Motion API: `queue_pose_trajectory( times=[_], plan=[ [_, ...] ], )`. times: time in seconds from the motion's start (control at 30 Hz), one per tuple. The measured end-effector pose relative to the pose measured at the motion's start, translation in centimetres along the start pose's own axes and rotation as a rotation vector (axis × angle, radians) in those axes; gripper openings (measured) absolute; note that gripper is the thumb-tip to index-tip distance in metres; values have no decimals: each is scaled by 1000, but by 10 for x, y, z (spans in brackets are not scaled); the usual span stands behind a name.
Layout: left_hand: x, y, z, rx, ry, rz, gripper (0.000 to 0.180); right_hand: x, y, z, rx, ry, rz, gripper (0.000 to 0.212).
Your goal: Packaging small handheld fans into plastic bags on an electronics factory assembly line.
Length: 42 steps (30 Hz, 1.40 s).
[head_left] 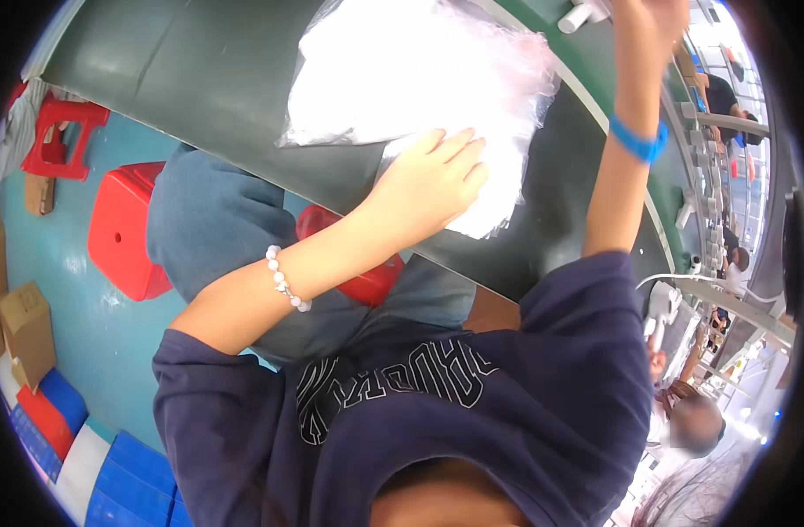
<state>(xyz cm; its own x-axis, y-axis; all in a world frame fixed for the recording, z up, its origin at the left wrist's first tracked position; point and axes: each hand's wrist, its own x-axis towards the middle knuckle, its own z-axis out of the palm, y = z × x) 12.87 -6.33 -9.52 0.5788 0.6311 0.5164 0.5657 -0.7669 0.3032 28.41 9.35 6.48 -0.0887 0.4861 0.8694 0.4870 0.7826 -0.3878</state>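
My left hand (437, 180) lies flat on a stack of clear plastic bags (494, 198), its fingers stretched out and a little apart. Beyond it, a larger pile of plastic bags (402, 75), washed out by glare, spreads over the dark table (217, 79). My right hand (655, 19) reaches far forward over the green conveyor belt (595, 57) and is partly cut off by the upper edge. Its fingers are hidden, so whether it holds anything does not show. Just left of it, a white tube-shaped part (578, 16) rests on the belt.
More white parts (686, 209) sit along the belt to the right, where several people work. Red stools (130, 233) stand on the blue-green floor at left. Cardboard boxes (26, 329) and blue boxes (130, 483) are stacked at lower left.
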Motion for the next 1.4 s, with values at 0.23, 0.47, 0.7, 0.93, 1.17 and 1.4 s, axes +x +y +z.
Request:
queue_pose_trajectory(
  times=[0.23, 0.47, 0.7, 0.93, 1.17, 1.4],
  plan=[
    [9, -6, -11, 14, 158, 62, 16, -63, -3, -100, 59, -283, 108, 58],
    [15, -12, -30, -90, 148, -32, 15, -56, -53, -74, -236, -560, 111, 58],
    [16, -12, -38, -142, 218, 0, 14, -68, -37, -68, -262, -596, 137, 59],
    [22, -1, -53, -528, 156, -264, 22, -69, -41, -67, 2, -408, -207, 60],
    [26, -1, -59, -1073, 116, -260, 31, -67, -49, -78, -186, -560, 18, 58],
    [29, -7, -58, -556, -8, 199, 42, -70, -33, -76, -170, -544, -1, 58]
  ],
)
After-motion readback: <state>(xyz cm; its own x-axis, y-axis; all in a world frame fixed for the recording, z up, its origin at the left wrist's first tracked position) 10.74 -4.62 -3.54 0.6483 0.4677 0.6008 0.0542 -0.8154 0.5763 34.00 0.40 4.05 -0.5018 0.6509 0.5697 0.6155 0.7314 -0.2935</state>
